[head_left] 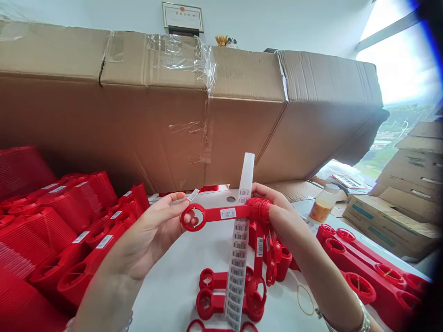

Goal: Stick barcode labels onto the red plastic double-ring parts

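My left hand (157, 233) pinches a small white barcode label (194, 195) at thumb and forefinger. Its other fingers curl behind the ring end of a red plastic link (214, 214), which has a ring at each end and a barcode label on its bar. My right hand (277, 207) grips the stacked ring ends of several such links; others hang below, one with a label facing me. A long strip of barcode labels (238, 258) runs down in front of that hand, its top part blank backing. How the strip is held is hidden.
More red links (216, 302) lie on the white table (162, 290). Stacked links (83, 230) fill the left, and further bundles (377, 272) lie right. A large cardboard box (155, 124) spans the back. A rubber band (305, 299), a plastic bottle (323, 203) and cartons (391, 226) are on the right.
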Demonstrator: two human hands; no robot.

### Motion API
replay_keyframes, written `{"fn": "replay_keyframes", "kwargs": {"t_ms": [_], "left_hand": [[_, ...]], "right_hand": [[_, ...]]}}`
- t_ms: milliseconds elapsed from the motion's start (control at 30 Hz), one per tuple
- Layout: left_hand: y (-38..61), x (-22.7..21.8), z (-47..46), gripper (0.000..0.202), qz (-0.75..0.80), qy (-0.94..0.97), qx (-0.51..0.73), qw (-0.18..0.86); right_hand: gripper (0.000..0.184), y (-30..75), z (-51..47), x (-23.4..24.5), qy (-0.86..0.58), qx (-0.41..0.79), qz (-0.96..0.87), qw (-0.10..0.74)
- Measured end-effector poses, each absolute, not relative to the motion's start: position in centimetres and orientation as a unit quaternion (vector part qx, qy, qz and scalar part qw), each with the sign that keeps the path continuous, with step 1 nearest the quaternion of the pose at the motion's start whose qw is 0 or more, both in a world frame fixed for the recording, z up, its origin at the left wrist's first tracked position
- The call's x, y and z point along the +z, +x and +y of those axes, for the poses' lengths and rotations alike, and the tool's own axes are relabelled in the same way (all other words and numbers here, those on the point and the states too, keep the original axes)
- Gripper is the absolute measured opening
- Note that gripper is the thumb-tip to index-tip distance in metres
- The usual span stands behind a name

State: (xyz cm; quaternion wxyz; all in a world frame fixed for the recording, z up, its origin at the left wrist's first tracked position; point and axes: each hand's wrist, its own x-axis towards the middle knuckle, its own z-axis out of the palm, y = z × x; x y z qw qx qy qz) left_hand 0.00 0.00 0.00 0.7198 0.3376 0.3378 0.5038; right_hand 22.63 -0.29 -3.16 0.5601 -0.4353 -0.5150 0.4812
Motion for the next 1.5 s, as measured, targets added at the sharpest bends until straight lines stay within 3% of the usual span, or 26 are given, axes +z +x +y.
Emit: {"fn": "replay_keyframes", "kwargs": {"t_ms": [367, 533, 667, 767, 967, 1067, 1200, 1500], "left_hand": [[-0.4, -0.8, 0.7, 0.025, 0.348, 0.457, 0.482, 0.662], [-0.7, -1.1, 0.8, 0.043, 0.315, 0.483, 0.441, 0.688], [-0.7, -1.1, 0.7, 0.042, 0.329, 0.478, 0.458, 0.673], [-0.6, -1.4, 1.2, 0.039, 0.374, 0.504, 0.499, 0.597], [-0.5, -1.4, 0.6, 0.036, 0.491, 0.604, 0.561, 0.281], [-0.1, -0.5, -1.3, 0.034, 0.505, 0.596, 0.543, 0.309], [0.5, 0.1, -2.8, 0.029, 0.536, 0.633, 0.432, 0.355], [0.7, -0.8, -2.2, 0.027, 0.485, 0.723, 0.367, 0.327]], "right_hand": [[0.019, 25.0, 0.0, -2.6, -0.416, 0.477, -0.549, 0.547], [0.028, 25.2, -0.2, -2.7, -0.431, 0.461, -0.561, 0.535], [0.032, 25.1, -0.3, -2.8, -0.431, 0.469, -0.566, 0.523], [0.039, 24.5, -0.7, -2.8, -0.434, 0.471, -0.565, 0.521], [0.044, 23.1, -1.6, -2.9, -0.446, 0.417, -0.586, 0.533], [0.043, 22.7, -2.0, -3.0, -0.451, 0.388, -0.604, 0.530], [0.033, 22.3, -2.6, -2.9, -0.440, 0.375, -0.624, 0.526], [0.021, 21.6, -3.5, -2.7, -0.427, 0.392, -0.630, 0.517]]}}
